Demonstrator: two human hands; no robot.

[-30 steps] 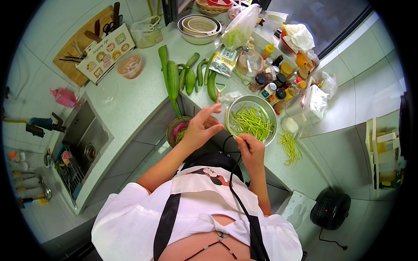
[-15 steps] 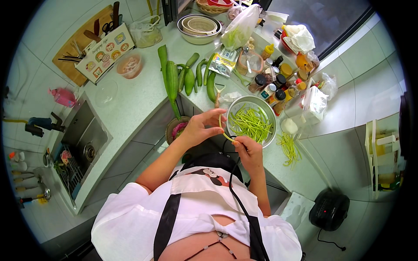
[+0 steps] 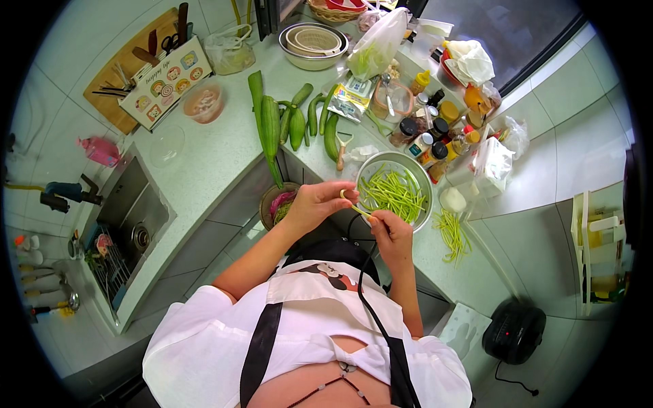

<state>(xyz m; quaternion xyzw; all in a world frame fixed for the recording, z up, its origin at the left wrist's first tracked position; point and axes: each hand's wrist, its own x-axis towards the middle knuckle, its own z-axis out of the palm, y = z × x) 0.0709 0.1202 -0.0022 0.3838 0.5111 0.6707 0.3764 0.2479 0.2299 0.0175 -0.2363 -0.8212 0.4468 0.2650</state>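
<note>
Dark lettering runs along the upper edge of the white knife holder [image 3: 165, 86], which stands near the back edge of the counter [image 3: 214, 146]. Print on the silvery packet [image 3: 352, 100] and jar labels [image 3: 421, 143] is too small to read.

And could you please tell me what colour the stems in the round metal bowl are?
The stems are bright yellow-green, shown best in the head view.
</note>
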